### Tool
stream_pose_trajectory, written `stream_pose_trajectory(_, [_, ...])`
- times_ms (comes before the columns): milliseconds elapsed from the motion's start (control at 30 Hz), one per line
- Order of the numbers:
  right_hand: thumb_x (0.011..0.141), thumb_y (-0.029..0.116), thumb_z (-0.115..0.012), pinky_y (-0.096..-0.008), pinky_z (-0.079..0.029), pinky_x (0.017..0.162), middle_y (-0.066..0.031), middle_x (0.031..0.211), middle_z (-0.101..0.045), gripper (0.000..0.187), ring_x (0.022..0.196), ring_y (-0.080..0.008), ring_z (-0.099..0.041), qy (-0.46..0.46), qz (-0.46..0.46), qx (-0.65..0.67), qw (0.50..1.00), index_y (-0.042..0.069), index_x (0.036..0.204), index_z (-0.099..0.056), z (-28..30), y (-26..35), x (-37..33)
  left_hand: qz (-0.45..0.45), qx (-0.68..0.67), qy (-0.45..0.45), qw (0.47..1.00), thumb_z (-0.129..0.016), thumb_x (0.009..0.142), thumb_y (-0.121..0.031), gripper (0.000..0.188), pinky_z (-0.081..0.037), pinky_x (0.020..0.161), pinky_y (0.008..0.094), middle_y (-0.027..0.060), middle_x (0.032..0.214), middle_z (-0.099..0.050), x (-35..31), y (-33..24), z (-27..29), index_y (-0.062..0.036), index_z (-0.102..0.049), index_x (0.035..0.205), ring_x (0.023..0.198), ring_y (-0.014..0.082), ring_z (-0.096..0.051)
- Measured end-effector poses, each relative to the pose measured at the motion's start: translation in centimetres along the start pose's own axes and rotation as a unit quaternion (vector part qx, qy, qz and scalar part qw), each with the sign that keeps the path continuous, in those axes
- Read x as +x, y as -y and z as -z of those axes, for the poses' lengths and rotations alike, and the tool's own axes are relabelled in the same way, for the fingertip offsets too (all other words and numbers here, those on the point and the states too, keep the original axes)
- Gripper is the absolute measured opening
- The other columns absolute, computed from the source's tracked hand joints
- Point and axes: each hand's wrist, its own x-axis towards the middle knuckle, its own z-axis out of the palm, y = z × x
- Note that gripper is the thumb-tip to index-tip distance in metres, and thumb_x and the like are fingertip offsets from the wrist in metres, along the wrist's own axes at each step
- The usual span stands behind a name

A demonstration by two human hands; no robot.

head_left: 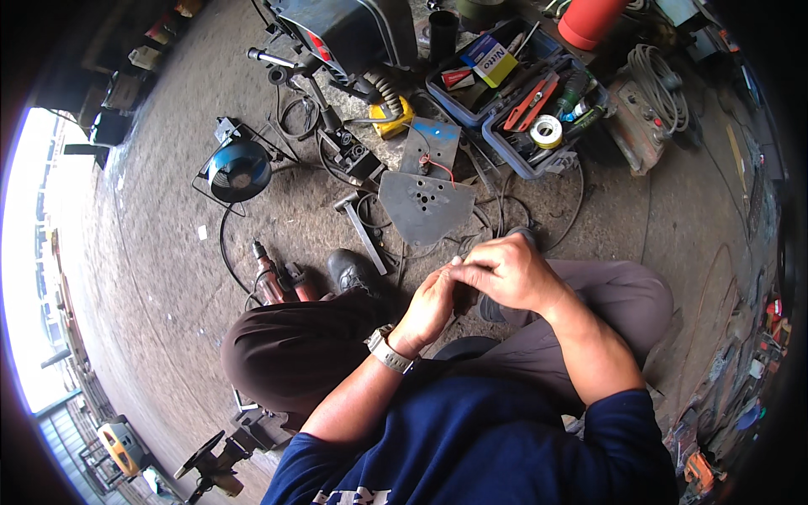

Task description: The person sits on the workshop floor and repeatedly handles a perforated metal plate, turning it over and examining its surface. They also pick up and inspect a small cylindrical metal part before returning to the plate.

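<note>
My left hand (427, 307), with a watch on its wrist, meets my right hand (512, 273) in front of my body, above the floor between my knees. The fingers of both hands are closed and pressed together. Whatever they hold, if anything, is hidden between them; only a dark patch shows there. Just beyond the hands lies a flat grey metal plate (427, 210) with several holes. A smaller plate (431, 145) with a blue patch and a thin red wire lies behind it. Left of the plates rests a hammer (364, 236).
A red-bodied drill (269, 279) and a blue round fan (239, 171) stand to the left. An open toolbox (526, 164) holds an orange-handled tool (532, 103) and a tape roll (545, 131). Cables (581, 202) trail over the floor. Coiled grey cable (661, 84) lies at right.
</note>
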Motion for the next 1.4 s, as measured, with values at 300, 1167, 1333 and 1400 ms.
stream_pose_trajectory(300, [0.086, 0.005, -0.061, -0.0450, -0.055, 0.089, -0.0197, 0.113, -0.068, 0.037, 0.104, -0.0375, -0.067, 0.112, -0.042, -0.180, 0.976, 0.000, 0.123, -0.062, 0.0, -2.6, -1.7, -0.124, 0.441, 0.000, 0.889, -0.073, 0.083, -0.020, 0.052, -0.054, 0.087, 0.0403, 0.0217, 0.113, -0.068, -0.2, -0.5, -0.4, 0.0030, -0.057, 0.126, 0.101, 0.0340, -0.069])
stream_pose_trajectory(1167, [0.073, 0.000, -0.063, -0.0491, -0.056, 0.085, -0.0255, 0.100, -0.072, 0.049, 0.096, -0.0419, -0.069, 0.303, -0.119, -0.085, 0.942, 0.001, 0.122, -0.065, -3.3, -2.2, -0.6, -0.128, 0.516, 0.139, 0.836, -0.068, 0.083, -0.011, 0.015, -0.053, 0.073, 0.0458, 0.0229, 0.085, -0.070, -0.1, 1.0, 1.0, 0.0016, -0.069, 0.091, 0.083, 0.0403, -0.069])
stream_pose_trajectory(1333, [0.074, -0.001, -0.062, -0.0483, -0.056, 0.085, -0.0229, 0.102, -0.072, 0.052, 0.097, -0.0414, -0.069, 0.247, -0.092, -0.093, 0.960, 0.003, 0.125, -0.065, -3.9, -3.1, -0.1, -0.191, 0.538, 0.107, 0.814, -0.066, 0.079, -0.006, 0.010, -0.054, 0.071, 0.0463, 0.0222, 0.081, -0.069, 0.8, 0.9, 1.5, 0.0006, -0.068, 0.085, 0.081, 0.0405, -0.068])
stream_pose_trajectory(1400, [0.074, 0.000, -0.065, -0.0469, -0.056, 0.085, -0.0208, 0.102, -0.072, 0.054, 0.096, -0.0399, -0.069, 0.220, -0.038, -0.094, 0.970, 0.004, 0.127, -0.065, -3.7, -3.3, 0.4, -0.232, 0.562, 0.105, 0.787, -0.065, 0.076, -0.005, 0.009, -0.054, 0.069, 0.0462, 0.0210, 0.078, -0.068, 1.1, 0.5, 1.8, -0.0004, -0.068, 0.083, 0.077, 0.0395, -0.067])
